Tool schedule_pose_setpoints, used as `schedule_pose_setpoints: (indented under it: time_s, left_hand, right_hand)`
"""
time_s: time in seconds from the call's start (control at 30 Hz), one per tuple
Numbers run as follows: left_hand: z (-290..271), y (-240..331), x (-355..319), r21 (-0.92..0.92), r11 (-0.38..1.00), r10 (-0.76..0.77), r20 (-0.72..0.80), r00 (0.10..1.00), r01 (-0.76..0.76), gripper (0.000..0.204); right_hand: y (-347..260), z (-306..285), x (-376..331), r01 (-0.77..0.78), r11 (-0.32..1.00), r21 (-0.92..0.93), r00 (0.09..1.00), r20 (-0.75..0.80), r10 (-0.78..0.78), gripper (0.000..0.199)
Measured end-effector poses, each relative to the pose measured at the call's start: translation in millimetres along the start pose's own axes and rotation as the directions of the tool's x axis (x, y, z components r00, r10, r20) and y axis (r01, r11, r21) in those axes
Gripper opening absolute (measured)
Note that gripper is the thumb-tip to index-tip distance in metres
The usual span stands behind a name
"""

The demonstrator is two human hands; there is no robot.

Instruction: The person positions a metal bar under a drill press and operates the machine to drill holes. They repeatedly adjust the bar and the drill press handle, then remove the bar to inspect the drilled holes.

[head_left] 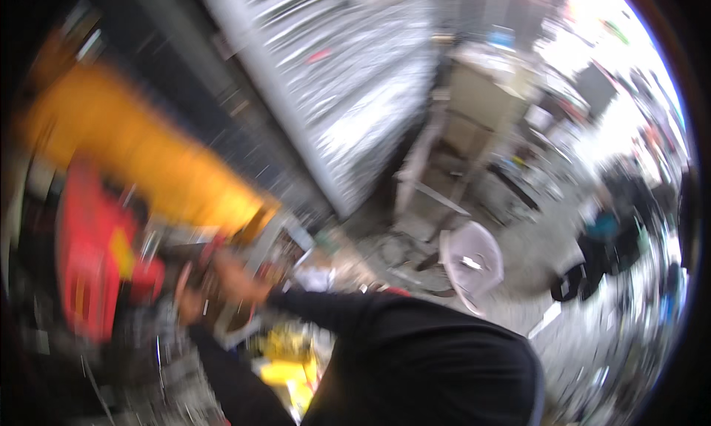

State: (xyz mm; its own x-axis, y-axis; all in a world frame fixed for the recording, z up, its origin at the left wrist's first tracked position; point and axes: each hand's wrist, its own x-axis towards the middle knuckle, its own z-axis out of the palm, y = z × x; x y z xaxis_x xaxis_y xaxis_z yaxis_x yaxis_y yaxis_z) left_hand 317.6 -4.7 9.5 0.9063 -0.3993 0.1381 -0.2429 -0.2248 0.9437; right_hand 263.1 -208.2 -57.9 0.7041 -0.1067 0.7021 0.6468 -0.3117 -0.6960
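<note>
Motion smears the whole view. Both my arms, in black sleeves, reach to the left side. My left hand [190, 304] is lower and my right hand [238, 279] slightly above and to its right, close together. Between and around them are dark and reddish shapes too blurred to name. The fingers of both hands are smeared, so I cannot make out what they hold, if anything. Just left of my hands stands a red machine-like object [89, 256] with a yellow patch. Yellow items [289, 367] lie below my right forearm.
An orange panel or beam [141, 152] slants behind the hands. A silvery ribbed shutter [348, 63] rises beyond it. To the right are a pale pink plastic chair or tub [474, 259], a beige cabinet [481, 93], and a person in dark clothes [615, 241]. Clutter covers much of the floor.
</note>
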Motion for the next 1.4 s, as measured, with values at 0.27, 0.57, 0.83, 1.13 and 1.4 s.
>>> schedule_pose_setpoints:
  time_s: [0.27, 0.57, 0.83, 1.13, 1.4]
  left_hand:
    - [81.4, 49.6, -1.2, -0.366, 0.928, -0.207, -0.657, 0.725, -0.066, 0.035]
    - [77.3, 42.6, -15.7, -0.287, 0.946, -0.063, -0.614, 0.787, -0.148, 0.051]
    - [66.4, 42.5, -30.0, -0.622, 0.750, -0.031, -0.372, 0.928, -0.225, 0.067]
    - [42.0, 52.6, -31.6, -0.356, 0.911, 0.175, -0.123, 0.977, -0.208, 0.080]
    - [42.6, 52.5, -10.4, -0.243, 0.937, 0.197, -0.226, 0.954, -0.251, 0.045]
  right_hand:
    - [-60.4, -27.7, 6.9, -0.247, 0.944, 0.218, 0.948, 0.255, 0.189, 0.038]
    - [-57.6, -9.1, 12.7, -0.133, 0.990, 0.046, 0.974, 0.189, 0.122, 0.023]
    - [-59.9, 0.1, 7.3, -0.022, 0.999, 0.037, 0.993, 0.115, 0.018, 0.033]
    - [-56.7, -5.8, 18.4, -0.062, 0.998, 0.005, 0.958, 0.281, 0.058, 0.022]
    - [-46.1, 5.0, 16.7, 0.044, 0.998, 0.044, 0.978, 0.204, -0.052, 0.038]
